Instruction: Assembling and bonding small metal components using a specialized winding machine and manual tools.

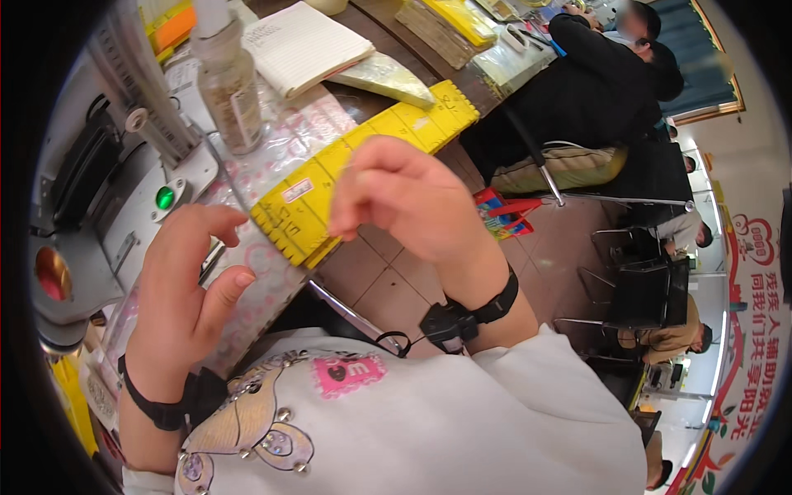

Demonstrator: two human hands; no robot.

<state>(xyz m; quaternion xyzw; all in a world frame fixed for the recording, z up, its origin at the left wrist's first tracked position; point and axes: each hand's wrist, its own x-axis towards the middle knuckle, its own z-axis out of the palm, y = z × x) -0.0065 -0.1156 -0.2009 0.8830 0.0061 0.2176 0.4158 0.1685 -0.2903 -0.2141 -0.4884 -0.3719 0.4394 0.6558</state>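
My left hand (183, 276) is raised over the left side of the table, beside a grey machine (161, 107) with an upright scaled column and a round green button (165, 197). Its thumb and forefinger are curved with a gap between them, and I see nothing held. My right hand (404, 202) hangs above a long yellow strip (301, 206) with notched ends and dark marked lines. The right fingers curl in toward the thumb, slightly blurred; whatever they may pinch is hidden. Both wrists wear black straps, the right with a small black device (450, 327).
A clear bottle (231, 95) and an open notebook (305, 45) stand beyond my hands on the pink-patterned table cover (326, 115). Another yellow bundle (462, 21) lies farther off. People in dark clothes sit at the right, with chairs (635, 297) and a colourful bag (505, 214).
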